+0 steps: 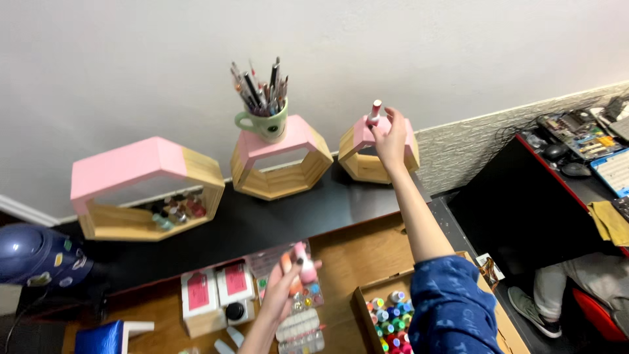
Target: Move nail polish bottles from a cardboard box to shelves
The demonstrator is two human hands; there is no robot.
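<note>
R hand (392, 139) fingers pinch pink bottle (374, 113) atop small hex shelf (367, 160); L hand (283, 288) grips 2 bottles (300, 262) over bench (354, 252).

The cardboard box (367, 305) of little bottles runs off the bottom edge; the shelf's (141, 190) bottles are too small to tell.

Single view, head-mounted, so it looks where I look: down and forward over the worktop (367, 252) toward the white wall (327, 46). Frame is tilted, wall base runs uphill to the right. My arms enter from the bottom edge: left hand (288, 282) close to the lens, right hand (391, 141) far out at full reach by the hexagon shelves (282, 160). Wide field, reaches floor level bottom right. No second view to overlap.
</note>
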